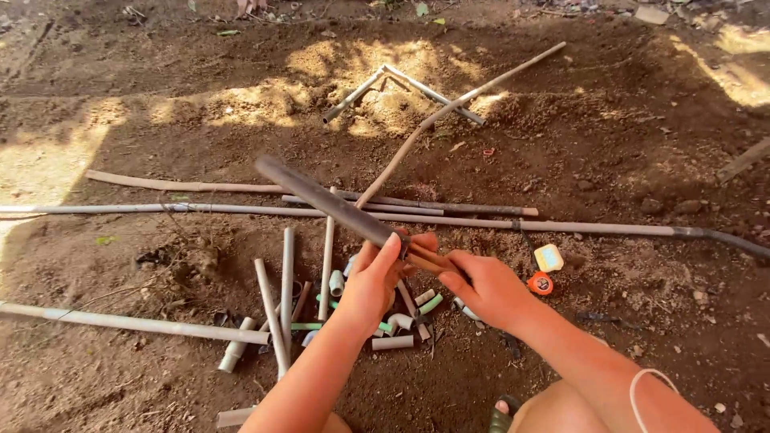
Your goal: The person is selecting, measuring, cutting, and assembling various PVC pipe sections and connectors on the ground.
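Dark grey plastic pipe [321,199], long and round, slants up and away from me to the left, its open end lifted above the bare brown soil [626,144]. My left hand [370,282] is clenched around its near end, thumb up along the side. My right hand [487,289] grasps a thin brown wooden stick [429,261] that lies against the pipe where my left hand grips it; whether the stick goes inside the pipe I cannot tell.

Beneath my hands lies a heap of short pale grey pipe offcuts [285,301] mixed with white and green pipe fittings [401,321], some crossing one another. Just beside my right hand, on the ground, sit a small pale yellow square block [549,257] and, touching it, an orange and black tape measure [541,283].

Farther out, several long thin pipes [481,220] run flat across the soil from left to right. Beyond them a bent bamboo-coloured cane [449,112] leans over a grey pipe corner piece [401,84] in a sunlit patch. Another long pale pipe [128,323] lies at my left.
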